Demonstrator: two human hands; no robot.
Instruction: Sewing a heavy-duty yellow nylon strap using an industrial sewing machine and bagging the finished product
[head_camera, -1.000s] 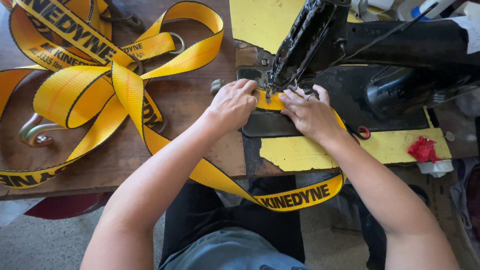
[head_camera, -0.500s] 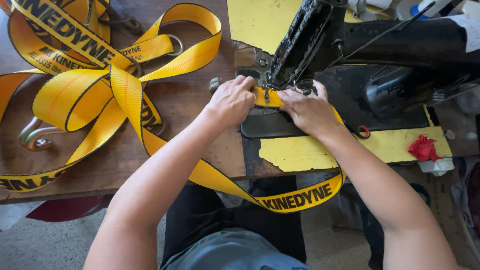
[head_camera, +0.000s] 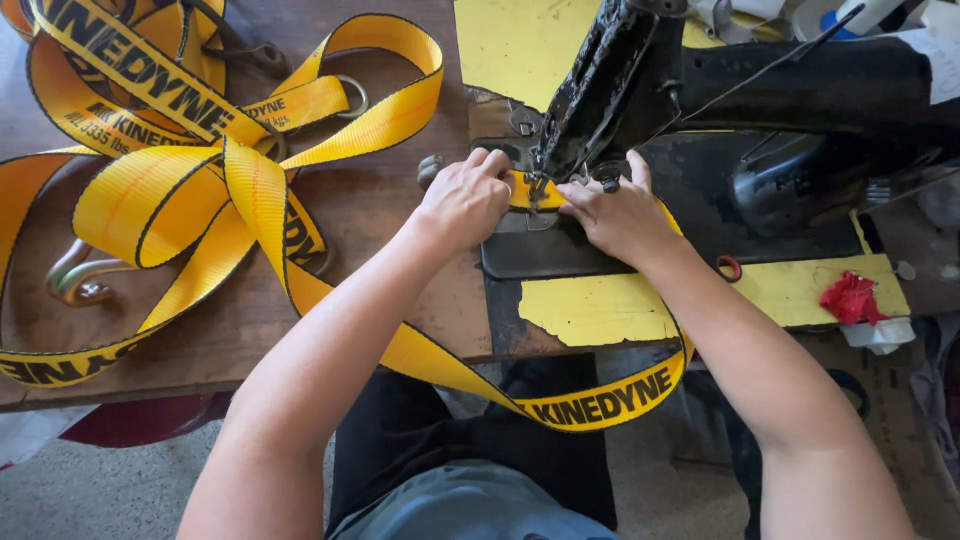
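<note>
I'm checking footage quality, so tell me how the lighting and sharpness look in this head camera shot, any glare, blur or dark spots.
Head view: even daylight, no harsh glare; both hands, left hand and right hand, and the yellow strap are sharp. The black sewing machine swallows detail in its dark body, and edges bow slightly from the wide lens.

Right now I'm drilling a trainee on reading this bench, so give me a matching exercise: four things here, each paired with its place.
1. wide yellow webbing strap
2. curved metal hook
3. crumpled red cloth scrap
4. black sewing machine

a. right edge, on yellow panel
b. far left, under strap loops
c. above both hands
d. piled in loops, left side

Pairs: 1-d, 2-b, 3-a, 4-c
</note>
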